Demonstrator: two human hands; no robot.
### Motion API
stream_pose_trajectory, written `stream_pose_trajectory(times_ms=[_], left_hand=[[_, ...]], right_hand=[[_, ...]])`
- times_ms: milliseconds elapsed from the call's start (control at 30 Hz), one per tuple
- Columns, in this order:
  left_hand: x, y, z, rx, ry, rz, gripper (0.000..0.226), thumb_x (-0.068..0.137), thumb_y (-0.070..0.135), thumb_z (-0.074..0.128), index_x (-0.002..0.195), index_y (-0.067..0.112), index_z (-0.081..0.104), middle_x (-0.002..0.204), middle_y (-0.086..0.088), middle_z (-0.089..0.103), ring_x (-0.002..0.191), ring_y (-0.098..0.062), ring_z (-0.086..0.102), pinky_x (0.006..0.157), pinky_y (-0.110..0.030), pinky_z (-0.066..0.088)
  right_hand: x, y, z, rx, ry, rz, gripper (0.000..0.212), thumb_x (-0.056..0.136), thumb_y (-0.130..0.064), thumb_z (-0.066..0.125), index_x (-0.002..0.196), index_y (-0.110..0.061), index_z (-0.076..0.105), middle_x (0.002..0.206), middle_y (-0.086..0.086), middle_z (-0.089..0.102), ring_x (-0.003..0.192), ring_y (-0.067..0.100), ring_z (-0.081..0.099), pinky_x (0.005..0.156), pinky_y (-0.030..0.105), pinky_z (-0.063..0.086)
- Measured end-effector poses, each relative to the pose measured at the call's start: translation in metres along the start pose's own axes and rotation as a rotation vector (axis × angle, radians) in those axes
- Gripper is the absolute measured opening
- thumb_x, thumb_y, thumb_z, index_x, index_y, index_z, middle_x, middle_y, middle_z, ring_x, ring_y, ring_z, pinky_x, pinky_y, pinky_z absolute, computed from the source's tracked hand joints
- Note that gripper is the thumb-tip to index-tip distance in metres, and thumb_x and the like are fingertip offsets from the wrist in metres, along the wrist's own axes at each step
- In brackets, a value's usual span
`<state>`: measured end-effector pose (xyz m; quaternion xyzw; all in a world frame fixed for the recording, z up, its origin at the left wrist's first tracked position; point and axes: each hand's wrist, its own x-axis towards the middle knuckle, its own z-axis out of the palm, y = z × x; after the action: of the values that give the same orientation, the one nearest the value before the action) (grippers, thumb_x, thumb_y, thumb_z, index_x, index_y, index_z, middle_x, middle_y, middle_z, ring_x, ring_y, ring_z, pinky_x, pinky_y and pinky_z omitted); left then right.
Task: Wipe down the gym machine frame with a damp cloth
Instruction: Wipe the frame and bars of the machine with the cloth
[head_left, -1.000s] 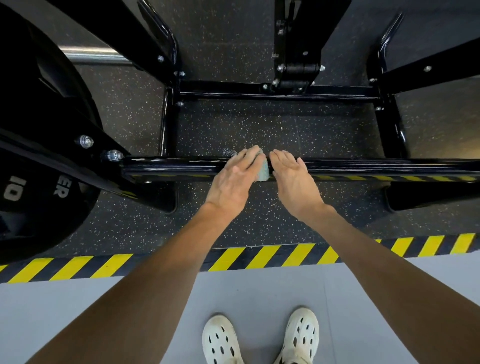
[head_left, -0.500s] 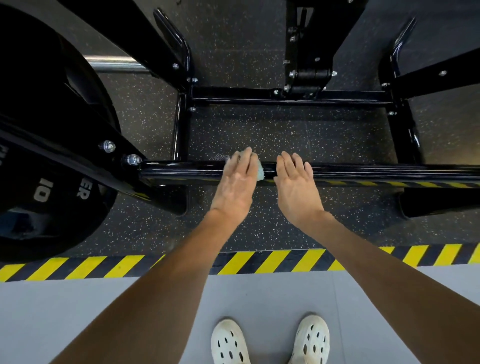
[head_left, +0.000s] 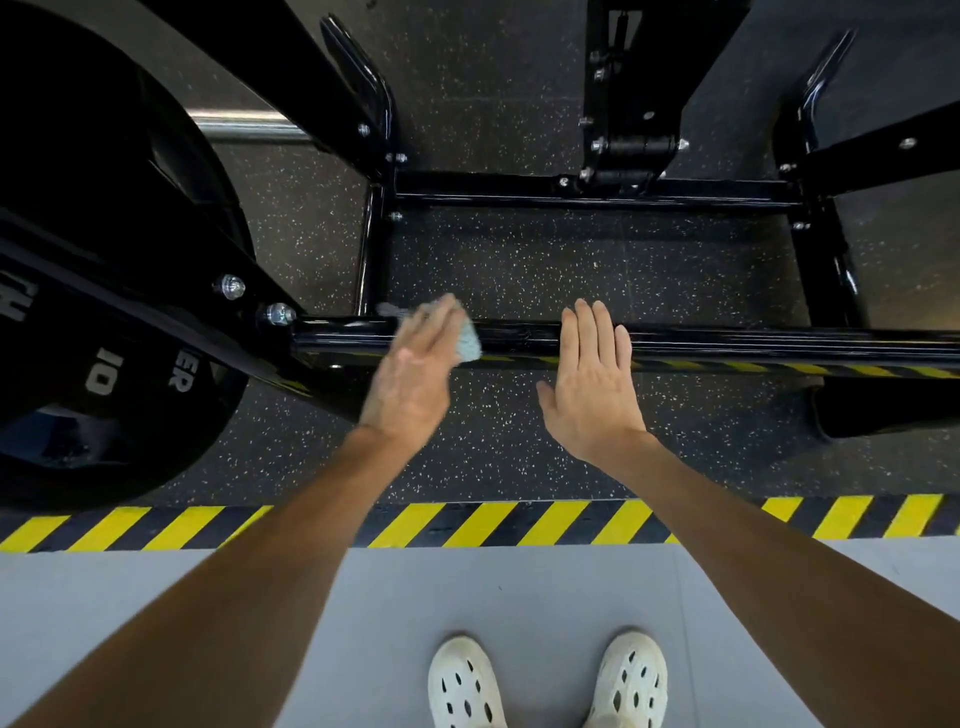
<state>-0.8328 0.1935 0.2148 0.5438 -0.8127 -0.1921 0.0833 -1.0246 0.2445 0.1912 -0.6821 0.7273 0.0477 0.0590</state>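
A glossy black horizontal frame bar (head_left: 727, 340) of the gym machine runs across the middle of the view. My left hand (head_left: 415, 374) presses a pale blue-grey cloth (head_left: 469, 343) flat against the bar near its left end; the hand is motion-blurred and covers most of the cloth. My right hand (head_left: 592, 384) lies flat with straight fingers on the bar, a hand's width to the right of the cloth, holding nothing.
A large black weight plate (head_left: 104, 312) fills the left side. Further frame members, a rear crossbar (head_left: 597, 195) and bolted uprights stand behind. Yellow-black hazard tape (head_left: 519, 525) edges the speckled rubber floor; my white shoes (head_left: 550, 680) stand on the grey floor.
My left hand has slid the cloth leftward along the bar, away from my right hand, which stays resting on the bar. The gap between the hands has widened.
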Motion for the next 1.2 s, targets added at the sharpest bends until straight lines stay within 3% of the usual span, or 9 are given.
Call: stream_pose_trajectory(times_ms=[167,267,367,433,600,700,867,1100,1200], left_hand=[[0.014,0.04,0.028,-0.038,0.035,0.143,0.07,0.093,-0.01,0.058,0.154,0.01,0.029,0.163,-0.003,0.023,0.15,-0.026,0.021,0.117,-0.031,0.005],[0.005,0.013,0.014,-0.016,0.016,0.239,0.071,0.089,-0.014,0.058,0.152,0.011,0.035,0.161,-0.001,0.028,0.146,-0.024,0.031,0.116,-0.037,0.016],[-0.007,-0.04,-0.007,0.025,0.017,0.163,0.073,0.089,-0.013,0.059,0.152,0.016,0.036,0.16,0.005,0.025,0.143,-0.025,0.038,0.107,-0.053,0.042],[-0.011,-0.065,-0.019,0.078,0.035,0.104,0.068,0.088,-0.01,0.064,0.149,0.013,0.042,0.158,0.002,0.034,0.137,-0.028,0.047,0.098,-0.053,0.051],[-0.007,-0.038,-0.021,0.035,0.014,-0.014,0.061,0.097,0.001,0.054,0.153,0.012,0.032,0.163,0.0,0.024,0.147,-0.025,0.028,0.114,-0.041,0.031],[-0.003,-0.009,-0.002,-0.033,0.029,0.025,0.062,0.099,0.001,0.052,0.155,0.014,0.028,0.164,0.002,0.018,0.149,-0.024,0.022,0.114,-0.038,0.032],[-0.007,-0.032,0.003,0.015,0.084,0.181,0.074,0.082,-0.02,0.064,0.147,0.01,0.044,0.156,-0.003,0.04,0.139,-0.031,0.044,0.11,-0.045,0.039],[-0.02,-0.087,-0.043,0.119,-0.016,-0.048,0.084,0.083,-0.029,0.044,0.153,0.016,0.034,0.163,0.005,0.024,0.146,-0.025,0.032,0.114,-0.049,0.038],[-0.017,-0.059,-0.039,0.074,-0.026,-0.091,0.079,0.083,-0.026,0.044,0.151,0.013,0.036,0.163,0.003,0.025,0.129,-0.036,0.053,0.103,-0.051,0.048]], right_hand=[[0.0,0.006,0.001,0.002,-0.014,-0.039,0.085,0.087,-0.03,0.061,0.151,0.004,0.017,0.16,0.021,0.015,0.149,0.036,0.008,0.121,0.049,0.009],[0.0,0.008,0.002,0.008,0.005,-0.04,0.08,0.092,-0.034,0.055,0.151,0.004,0.018,0.16,0.021,0.016,0.149,0.036,0.009,0.12,0.049,0.01],[-0.001,0.006,0.003,0.014,0.038,-0.032,0.073,0.098,-0.04,0.044,0.151,0.004,0.019,0.16,0.021,0.018,0.149,0.036,0.011,0.12,0.05,0.012],[-0.001,0.004,0.003,0.029,0.054,-0.01,0.071,0.1,-0.044,0.031,0.151,0.004,0.02,0.159,0.021,0.019,0.148,0.037,0.013,0.119,0.05,0.014],[0.001,-0.003,0.008,0.08,0.079,0.042,0.074,0.099,-0.049,0.015,0.15,0.004,0.021,0.159,0.022,0.019,0.148,0.037,0.013,0.119,0.052,0.014],[0.001,-0.003,0.009,0.074,0.093,0.044,0.074,0.099,-0.049,0.017,0.149,0.005,0.022,0.158,0.022,0.021,0.148,0.038,0.014,0.118,0.053,0.015],[0.0,0.003,0.01,0.032,0.087,0.006,0.072,0.098,-0.047,0.021,0.15,0.004,0.022,0.158,0.021,0.022,0.147,0.037,0.016,0.118,0.053,0.017],[0.002,-0.001,0.009,0.039,0.073,0.026,0.074,0.096,-0.047,0.025,0.149,0.005,0.023,0.157,0.022,0.022,0.147,0.038,0.015,0.117,0.054,0.016],[0.002,-0.001,0.009,0.047,0.074,0.03,0.076,0.095,-0.048,0.025,0.149,0.005,0.023,0.157,0.023,0.022,0.147,0.039,0.015,0.117,0.054,0.016]])
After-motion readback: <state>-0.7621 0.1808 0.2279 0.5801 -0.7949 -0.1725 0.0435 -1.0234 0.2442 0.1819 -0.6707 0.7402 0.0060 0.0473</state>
